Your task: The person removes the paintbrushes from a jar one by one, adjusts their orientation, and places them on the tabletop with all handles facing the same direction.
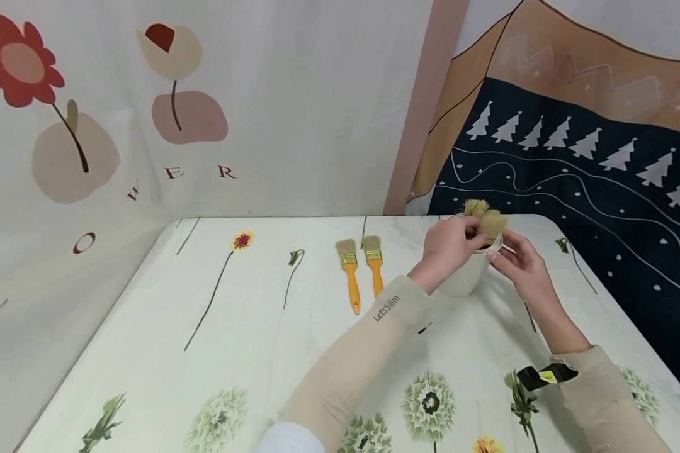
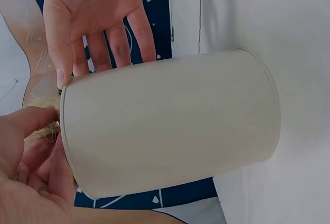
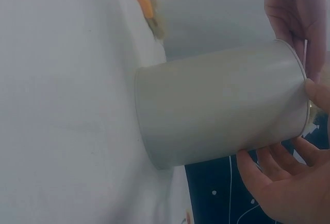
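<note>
A cream cylindrical container (image 1: 464,277) stands upright near the table's far right, its side filling much of both wrist views. Straw-coloured bristle tufts (image 1: 492,223) of brushes show over its rim; whatever lies below them is hidden inside. My left hand (image 1: 446,244) reaches over the opening and pinches a brush at the bristles. In the left wrist view, that hand (image 2: 31,167) has thumb and fingers close together at the rim. My right hand (image 1: 524,267) holds the container, thumb at the rim and fingers along the side, as the right wrist view shows of this hand (image 3: 294,183).
Two paintbrushes with orange handles lie side by side left of the container, one (image 1: 349,277) fully visible and the other (image 1: 373,261) partly behind my left sleeve. The tablecloth (image 1: 147,302) has printed flowers. Printed curtains (image 1: 317,113) hang behind the table.
</note>
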A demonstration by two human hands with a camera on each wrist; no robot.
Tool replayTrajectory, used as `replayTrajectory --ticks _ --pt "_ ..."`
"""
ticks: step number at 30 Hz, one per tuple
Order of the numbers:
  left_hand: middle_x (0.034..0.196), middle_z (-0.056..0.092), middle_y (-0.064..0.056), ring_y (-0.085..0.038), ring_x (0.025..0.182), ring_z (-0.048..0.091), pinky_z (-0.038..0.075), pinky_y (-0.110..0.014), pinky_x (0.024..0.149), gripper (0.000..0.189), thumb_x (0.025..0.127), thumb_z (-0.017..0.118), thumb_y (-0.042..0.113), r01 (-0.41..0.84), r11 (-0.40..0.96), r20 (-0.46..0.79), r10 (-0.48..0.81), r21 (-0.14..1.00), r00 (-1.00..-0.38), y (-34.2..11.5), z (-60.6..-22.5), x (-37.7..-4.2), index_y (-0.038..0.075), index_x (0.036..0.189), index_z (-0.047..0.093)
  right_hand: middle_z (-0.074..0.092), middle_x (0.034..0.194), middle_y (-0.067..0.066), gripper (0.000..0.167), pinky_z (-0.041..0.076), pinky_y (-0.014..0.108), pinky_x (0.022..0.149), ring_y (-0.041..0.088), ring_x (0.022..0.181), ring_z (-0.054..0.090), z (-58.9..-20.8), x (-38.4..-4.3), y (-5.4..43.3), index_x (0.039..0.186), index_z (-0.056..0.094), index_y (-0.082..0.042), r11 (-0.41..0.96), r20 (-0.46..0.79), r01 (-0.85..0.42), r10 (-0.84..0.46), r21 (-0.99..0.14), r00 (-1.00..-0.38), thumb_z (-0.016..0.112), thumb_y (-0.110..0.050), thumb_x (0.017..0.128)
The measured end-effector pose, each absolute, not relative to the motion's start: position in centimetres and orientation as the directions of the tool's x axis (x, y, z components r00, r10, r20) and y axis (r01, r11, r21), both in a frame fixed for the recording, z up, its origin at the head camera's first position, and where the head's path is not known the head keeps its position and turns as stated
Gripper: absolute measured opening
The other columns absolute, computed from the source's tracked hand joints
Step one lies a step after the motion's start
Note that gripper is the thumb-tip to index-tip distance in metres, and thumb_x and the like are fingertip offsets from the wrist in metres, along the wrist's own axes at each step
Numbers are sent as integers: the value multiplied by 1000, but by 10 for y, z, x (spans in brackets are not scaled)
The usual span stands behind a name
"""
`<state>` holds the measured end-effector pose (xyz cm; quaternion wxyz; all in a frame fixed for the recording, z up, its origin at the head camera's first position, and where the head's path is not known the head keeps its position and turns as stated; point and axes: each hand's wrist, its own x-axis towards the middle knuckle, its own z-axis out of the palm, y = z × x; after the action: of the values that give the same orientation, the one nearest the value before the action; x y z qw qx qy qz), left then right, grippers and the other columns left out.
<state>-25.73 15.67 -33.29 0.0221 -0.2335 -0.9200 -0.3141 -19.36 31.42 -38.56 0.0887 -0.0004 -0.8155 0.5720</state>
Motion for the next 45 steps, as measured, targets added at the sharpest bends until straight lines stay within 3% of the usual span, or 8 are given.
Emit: replayTrajectory --ticks 10,17,26,34,45 --pt "108 76 6 0 90 68 47 -2 68 23 97 67 26 483 477 299 412 734 -861 144 -338 -258 20 119 69 17 165 22 71 45 -1 88 6 135 42 -385 -196 314 160 16 -9 330 121 -83 97 -940 -988 56 -25 103" --pt "115 75 -3 -7 97 72 50 -1 76 26 97 66 18 564 268 457 371 781 -808 136 -330 -253 12 122 65 17 166 19 71 46 0 88 -5 125 43 -386 -190 314 160 18 -12 313 114 -76 103 -947 -988 57 -27 102" --pt "113 72 -14 -17 100 71 56 -10 80 25 95 67 11 600 -7 578 280 800 -767 103 -293 -250 3 119 62 25 162 19 70 47 1 89 -8 119 46 -386 -191 316 158 22 -10 259 133 -100 112 -961 -985 60 -22 101" --pt "119 68 -16 -23 105 70 59 -19 85 26 96 66 8 535 -68 535 231 842 -813 57 -277 -259 0 120 61 25 160 21 71 48 2 89 -7 120 46 -385 -197 311 158 22 -11 275 115 -80 114 -958 -987 60 -25 100" --pt "116 67 -17 -26 103 69 62 -35 86 29 96 66 11 474 -24 472 159 880 -867 -8 -298 -281 1 123 60 24 161 22 71 47 1 88 -7 120 45 -385 -195 313 159 21 -11 313 106 -63 123 -948 -987 59 -27 101"
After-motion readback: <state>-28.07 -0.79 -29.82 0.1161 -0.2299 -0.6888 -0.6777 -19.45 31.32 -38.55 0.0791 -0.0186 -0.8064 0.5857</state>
